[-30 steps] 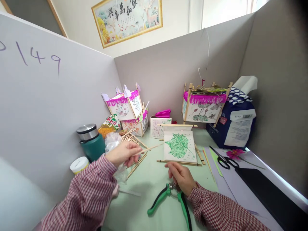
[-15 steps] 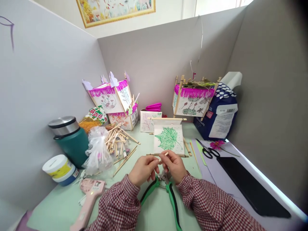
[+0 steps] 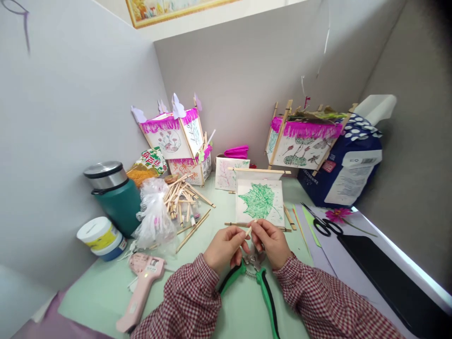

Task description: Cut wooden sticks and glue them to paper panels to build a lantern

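Note:
My left hand [image 3: 228,247] and my right hand [image 3: 271,240] meet at the middle of the table, fingertips pinched on a short pale wooden stick [image 3: 249,230]. Just beneath them lie green-handled cutting pliers [image 3: 265,292], jaws partly hidden by my fingers and handles spread apart. Right behind my hands stands a white panel with a green leaf drawing [image 3: 259,201], with wooden sticks along its top and bottom.
At left are a pink glue gun [image 3: 141,287], a white-lidded tub [image 3: 100,238], a teal flask [image 3: 118,197] and a pile of wooden sticks [image 3: 183,202]. Paper lanterns [image 3: 300,141] stand behind. Scissors [image 3: 323,223] and a black phone-like slab [image 3: 391,282] lie at right.
The view has shifted, so everything sits further right except the upper items, which also rise slightly. Both hands keep their pinch, and the stick between them now shows more clearly, tilted.

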Motion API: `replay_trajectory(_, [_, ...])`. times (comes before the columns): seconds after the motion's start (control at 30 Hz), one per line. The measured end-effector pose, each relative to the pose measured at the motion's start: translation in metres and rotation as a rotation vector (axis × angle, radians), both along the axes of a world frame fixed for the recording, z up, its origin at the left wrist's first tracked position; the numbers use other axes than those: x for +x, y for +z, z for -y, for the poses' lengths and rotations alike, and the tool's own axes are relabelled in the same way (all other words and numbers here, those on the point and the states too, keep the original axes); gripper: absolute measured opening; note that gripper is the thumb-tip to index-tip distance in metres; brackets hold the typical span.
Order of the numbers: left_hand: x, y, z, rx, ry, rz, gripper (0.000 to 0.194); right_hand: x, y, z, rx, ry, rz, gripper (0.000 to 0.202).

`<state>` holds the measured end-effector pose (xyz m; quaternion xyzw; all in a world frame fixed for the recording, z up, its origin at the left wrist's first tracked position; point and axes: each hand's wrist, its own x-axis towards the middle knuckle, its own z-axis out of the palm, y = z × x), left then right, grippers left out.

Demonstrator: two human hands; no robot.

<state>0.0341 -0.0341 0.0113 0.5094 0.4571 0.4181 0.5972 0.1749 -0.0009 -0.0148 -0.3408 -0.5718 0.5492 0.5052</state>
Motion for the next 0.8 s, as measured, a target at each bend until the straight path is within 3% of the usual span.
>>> replay_trajectory(0.13, [0.003,-0.006,-0.004,0.039,0.049,-0.028,0.033,-0.001,0.001,0.004,0.064,0.032,0.096,0.028])
replay_trajectory(0.23, [0.002,-0.005,-0.003,0.098,0.106,-0.167,0.032,-0.001,0.006,0.009,0.137,-0.066,0.112,0.024])
replay_trajectory(0.4, [-0.024,0.01,0.011,0.333,0.341,-0.848,0.024,0.001,0.016,0.017,0.401,-0.342,0.137,0.016])
replay_trajectory(0.5, [-0.051,0.02,0.021,0.197,0.475,-1.306,0.027,-0.001,0.012,0.019,0.576,-0.238,0.315,0.014])
replay_trajectory(0.57, [-0.066,0.022,0.024,0.067,0.459,-1.488,0.027,-0.003,0.006,0.018,0.6,-0.135,0.432,0.013])
replay_trajectory(0.67, [-0.077,0.02,0.023,-0.019,0.393,-1.595,0.03,-0.006,-0.001,0.018,0.598,-0.078,0.507,0.014])
replay_trajectory(0.8, [-0.074,0.015,0.015,-0.039,0.364,-1.639,0.034,-0.006,-0.003,0.018,0.624,-0.064,0.512,0.016])
